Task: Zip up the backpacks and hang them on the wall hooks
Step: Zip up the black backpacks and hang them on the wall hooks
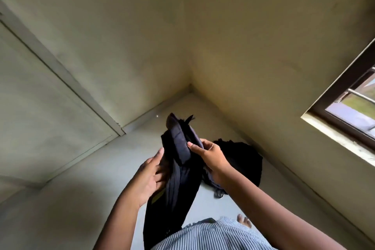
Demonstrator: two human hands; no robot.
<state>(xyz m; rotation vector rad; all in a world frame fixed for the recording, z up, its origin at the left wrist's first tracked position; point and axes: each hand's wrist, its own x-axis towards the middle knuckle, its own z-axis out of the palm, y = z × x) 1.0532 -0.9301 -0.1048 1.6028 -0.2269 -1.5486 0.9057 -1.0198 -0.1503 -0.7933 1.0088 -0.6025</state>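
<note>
The right hand (211, 158) grips the dark backpack's (176, 189) padded strap (179, 144); the left hand (150, 176), fingers loosely extended, touches its side.

Bare home room: plaster walls (121, 36), window (349, 107)
</note>
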